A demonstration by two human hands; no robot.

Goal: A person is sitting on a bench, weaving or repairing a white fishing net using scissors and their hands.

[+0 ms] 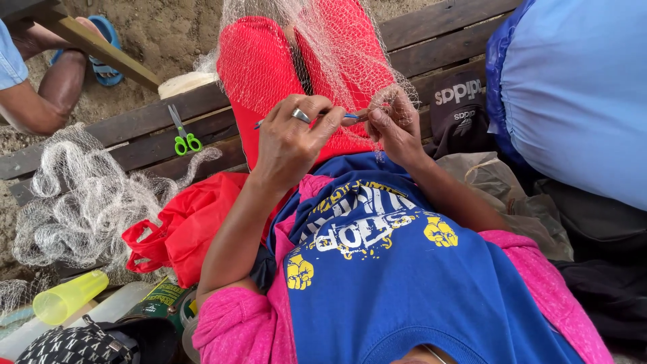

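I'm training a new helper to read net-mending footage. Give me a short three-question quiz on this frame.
1. True or false: the left hand wears a ring and holds a slim blue tool.
2. Where do the green-handled scissors lie?
A. on the wooden bench
B. in the red bag
C. inside the yellow cup
3. Fill in: the right hand pinches the fine ____ draped over the red knee.

Key: 1 true; 2 A; 3 net.
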